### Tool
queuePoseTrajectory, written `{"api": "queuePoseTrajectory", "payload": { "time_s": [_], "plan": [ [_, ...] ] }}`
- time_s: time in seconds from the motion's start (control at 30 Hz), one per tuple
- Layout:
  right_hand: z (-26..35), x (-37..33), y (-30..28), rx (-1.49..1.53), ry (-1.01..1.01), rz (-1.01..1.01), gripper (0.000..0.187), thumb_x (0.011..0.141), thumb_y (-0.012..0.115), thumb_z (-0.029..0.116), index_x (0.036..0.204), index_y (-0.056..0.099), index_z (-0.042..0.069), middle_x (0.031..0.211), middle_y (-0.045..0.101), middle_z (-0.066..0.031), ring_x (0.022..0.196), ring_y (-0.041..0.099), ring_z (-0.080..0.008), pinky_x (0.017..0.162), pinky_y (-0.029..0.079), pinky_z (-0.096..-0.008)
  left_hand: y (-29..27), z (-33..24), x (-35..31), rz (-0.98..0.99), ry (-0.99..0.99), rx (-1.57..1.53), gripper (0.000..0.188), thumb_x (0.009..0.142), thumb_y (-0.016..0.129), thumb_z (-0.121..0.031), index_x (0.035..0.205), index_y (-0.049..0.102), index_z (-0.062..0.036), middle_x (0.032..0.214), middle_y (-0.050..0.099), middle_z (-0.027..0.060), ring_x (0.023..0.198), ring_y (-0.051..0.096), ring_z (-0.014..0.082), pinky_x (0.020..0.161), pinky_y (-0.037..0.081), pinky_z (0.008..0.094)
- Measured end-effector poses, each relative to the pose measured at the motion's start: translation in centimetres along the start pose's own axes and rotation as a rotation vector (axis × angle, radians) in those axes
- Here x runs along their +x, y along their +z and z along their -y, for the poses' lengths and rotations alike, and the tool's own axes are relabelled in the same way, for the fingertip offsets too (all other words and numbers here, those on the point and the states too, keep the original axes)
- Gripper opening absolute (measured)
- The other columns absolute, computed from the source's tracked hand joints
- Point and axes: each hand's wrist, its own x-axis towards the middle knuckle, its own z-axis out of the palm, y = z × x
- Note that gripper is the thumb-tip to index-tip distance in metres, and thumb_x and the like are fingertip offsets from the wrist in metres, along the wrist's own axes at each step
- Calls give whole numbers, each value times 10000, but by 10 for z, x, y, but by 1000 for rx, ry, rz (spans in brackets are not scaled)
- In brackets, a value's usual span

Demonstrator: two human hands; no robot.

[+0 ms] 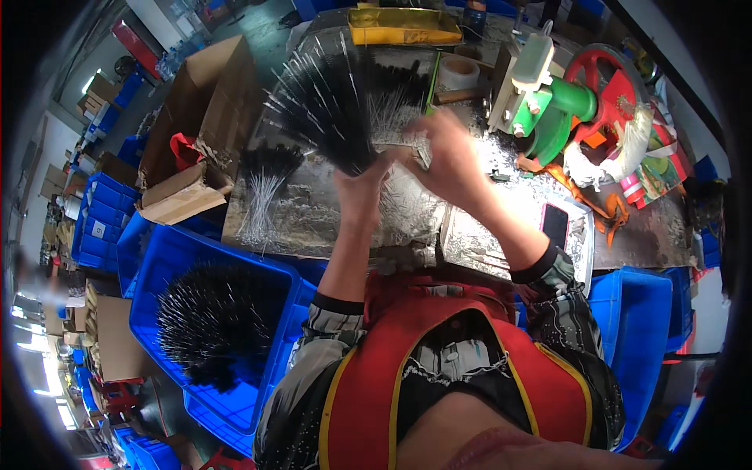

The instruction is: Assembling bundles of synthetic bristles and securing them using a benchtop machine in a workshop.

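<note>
A thick bundle of black wire brushes (325, 106) stands fanned out in my left hand (360, 184), which is closed round its lower end above the workbench. Close beside it, my right hand (450, 153) has its fingers curled and drawn together near the foot of the bundle. Whatever those fingers pinch, if anything, is too small to make out. Behind the hands lies a row of more black brushes (395, 82) with thin wire stems. Another loose pile of brushes, its bare wire stems (262, 204) pointing toward me, rests on the bench's left part.
A green hand press (564, 98) with a red wheel stands at the right, brightly lit. Near my right forearm lies a phone (554, 227). A cardboard box (200, 110) flanks the bench's left side. Below it, a blue crate (294, 313) holds many brushes. A yellow box (403, 27) sits behind.
</note>
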Motion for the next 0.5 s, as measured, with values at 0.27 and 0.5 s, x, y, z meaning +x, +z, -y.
{"api": "queuePoseTrajectory", "payload": {
  "time_s": [0.27,0.5],
  "plan": [
    [4,73,-7,269,-81,150,392,879,513,258,1192,474,25,1041,558,-107,944,521,-157,791,426,-278,-42,54,27,277,546,272,339,655,692,-42,967,565,-7,888,614,71,803,576,146,726,457,276],
    [-24,71,-15,455,187,312,471,897,414,406,1176,501,37,1123,549,-147,1078,499,-227,919,373,-306,-68,90,42,244,587,706,314,639,647,-3,944,569,-14,851,627,100,762,600,179,688,462,285]
  ]
}}
